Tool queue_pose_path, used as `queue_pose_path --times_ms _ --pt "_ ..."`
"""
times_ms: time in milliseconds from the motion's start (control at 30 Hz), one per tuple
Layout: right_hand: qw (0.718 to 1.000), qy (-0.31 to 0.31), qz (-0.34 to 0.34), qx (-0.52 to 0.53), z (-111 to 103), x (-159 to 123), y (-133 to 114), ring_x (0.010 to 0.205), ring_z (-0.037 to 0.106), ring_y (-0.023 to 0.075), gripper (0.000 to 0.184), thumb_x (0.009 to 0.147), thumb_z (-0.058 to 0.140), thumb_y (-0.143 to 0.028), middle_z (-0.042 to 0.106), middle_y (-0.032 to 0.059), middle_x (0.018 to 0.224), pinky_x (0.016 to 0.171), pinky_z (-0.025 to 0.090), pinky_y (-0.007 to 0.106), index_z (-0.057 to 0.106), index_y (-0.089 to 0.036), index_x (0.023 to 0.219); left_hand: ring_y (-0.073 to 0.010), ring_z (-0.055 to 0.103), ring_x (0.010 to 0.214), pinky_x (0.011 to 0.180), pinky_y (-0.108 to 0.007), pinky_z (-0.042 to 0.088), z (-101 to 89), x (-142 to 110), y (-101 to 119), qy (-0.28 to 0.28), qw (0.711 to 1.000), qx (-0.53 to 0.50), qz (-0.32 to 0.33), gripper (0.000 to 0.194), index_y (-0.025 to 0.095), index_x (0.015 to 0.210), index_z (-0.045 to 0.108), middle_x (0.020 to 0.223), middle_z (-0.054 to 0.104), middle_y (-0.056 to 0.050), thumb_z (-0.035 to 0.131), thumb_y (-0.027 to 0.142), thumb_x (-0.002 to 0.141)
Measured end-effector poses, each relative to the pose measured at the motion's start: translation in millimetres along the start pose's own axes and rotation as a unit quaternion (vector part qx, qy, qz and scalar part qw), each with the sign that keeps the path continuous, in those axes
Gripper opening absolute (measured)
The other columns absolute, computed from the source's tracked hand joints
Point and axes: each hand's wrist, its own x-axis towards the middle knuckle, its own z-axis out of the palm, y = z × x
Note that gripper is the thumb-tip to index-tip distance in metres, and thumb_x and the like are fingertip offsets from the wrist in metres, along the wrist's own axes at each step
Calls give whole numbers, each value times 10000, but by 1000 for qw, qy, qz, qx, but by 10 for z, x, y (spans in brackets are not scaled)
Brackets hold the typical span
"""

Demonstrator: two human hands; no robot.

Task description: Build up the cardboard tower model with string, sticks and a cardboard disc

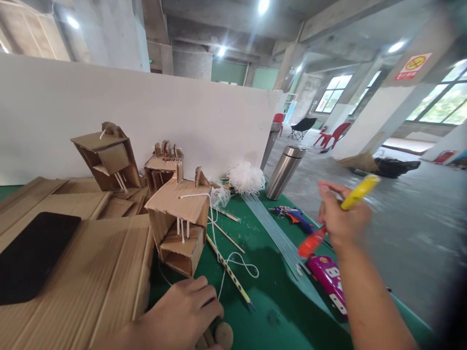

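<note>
My left hand (pixel 186 313) curls over a brown cardboard piece with a round disc end (pixel 224 335) at the bottom edge; the fingers partly hide it. Raised above the table's right side, my right hand (pixel 345 221) grips a yellow-and-red stick-shaped tool (pixel 359 193), blurred, its kind unclear. Just beyond my left hand stands a cardboard box model (pixel 178 204) with a shelf, small white rods and a white string (pixel 214 223) through its top. Beside it lies a yellow patterned pencil (pixel 233 277).
Two more cardboard models (pixel 105 153) stand behind, near a white partition (pixel 175 112). Cardboard sheets (pixel 120 262) and a black tablet-like slab (pixel 40 255) lie left. Rightward are glue sticks (pixel 270 231), a blue glue gun (pixel 297 217), a purple case (pixel 326 277), a steel flask (pixel 285 172) and tangled string (pixel 246 178).
</note>
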Motion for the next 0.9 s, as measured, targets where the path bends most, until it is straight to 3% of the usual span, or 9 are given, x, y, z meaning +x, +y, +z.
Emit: queue_pose_path --times_ms 67,133,167,267,433,500,667,900 --pt "983 -96 14 158 6 -120 -204 313 320 136 296 856 563 -516 330 -89 360 425 280 315 654 -239 908 -199 588 795 679 -301 470 -15 3 17 0 1000 -5 -15 348 193 897 617 858 669 0 785 466 763" --pt "918 -215 32 331 44 -289 -426 303 247 106 294 855 560 -536 319 -103 339 425 275 290 650 -256 857 -197 594 787 690 -296 484 -24 13 26 -2 1000 -10 -25 297 192 888 626 847 672 -2 789 408 765" --pt "880 -274 36 386 77 -390 -529 295 212 101 401 849 508 -639 294 -110 331 405 261 278 645 -262 856 -199 598 789 701 -298 491 -27 19 28 -4 999 -12 -32 278 192 887 631 843 673 -5 790 382 760" --pt "776 -395 77 487 221 -728 -755 284 180 83 519 765 518 -776 241 -124 349 391 229 257 600 -264 798 -215 611 796 721 -319 508 -36 38 32 -22 998 -23 -54 256 190 890 643 841 676 -16 781 353 749" --pt "659 -440 166 587 433 -1197 -843 295 161 68 447 856 539 -659 232 -124 361 388 152 237 537 -228 741 -216 610 777 702 -317 503 -58 37 41 -27 997 -47 -62 243 198 955 635 860 686 -18 744 289 759" --pt "635 -448 179 603 459 -1287 -830 294 164 62 441 878 533 -637 237 -127 368 384 149 225 533 -218 741 -209 609 759 695 -311 497 -65 30 44 -29 996 -56 -57 233 198 951 632 854 688 -15 742 264 756" --pt "617 -453 189 615 437 -1358 -807 296 181 55 423 889 552 -613 265 -126 389 351 156 184 542 -208 766 -192 603 701 656 -295 465 -59 34 46 -39 996 -63 -40 201 234 938 643 777 673 17 747 327 793" --pt "622 -486 223 572 412 -1430 -784 302 185 59 457 823 637 -642 292 -128 381 324 161 176 518 -208 737 -179 579 662 609 -288 402 -3 39 21 -32 998 -59 -13 208 283 1024 646 752 659 41 704 395 859"
